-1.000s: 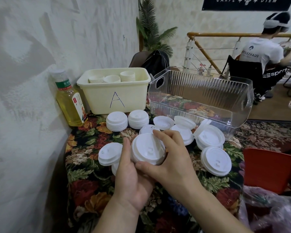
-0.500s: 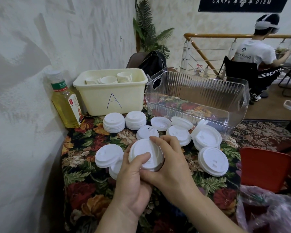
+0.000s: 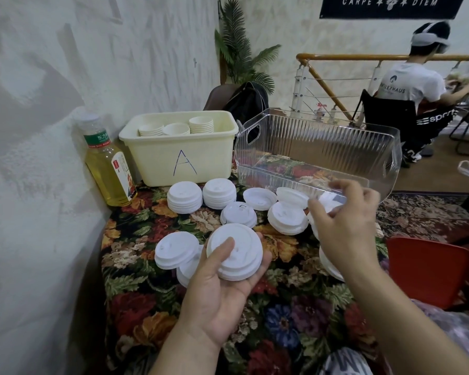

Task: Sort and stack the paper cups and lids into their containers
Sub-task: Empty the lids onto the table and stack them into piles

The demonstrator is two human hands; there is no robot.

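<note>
Cradling a stack of white lids (image 3: 234, 253) in the left hand (image 3: 220, 288), thumb pressed on top, above the middle of the floral tablecloth (image 3: 295, 328). Right hand (image 3: 345, 228) curled over loose lids (image 3: 287, 217) near the clear bin (image 3: 317, 152); grasp cannot be told. Paper cups (image 3: 201, 125) stacked inside cream bin A (image 3: 179, 161) at the far edge.

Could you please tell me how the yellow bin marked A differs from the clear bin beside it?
The yellow bin is opaque and marked A; the clear bin is see-through with ribbed walls and no letter. The yellow bin holds stacks of paper cups; the clear bin holds nothing, only the tablecloth showing through. The clear bin is wider. Both stand open-topped at the table's far edge.
</note>
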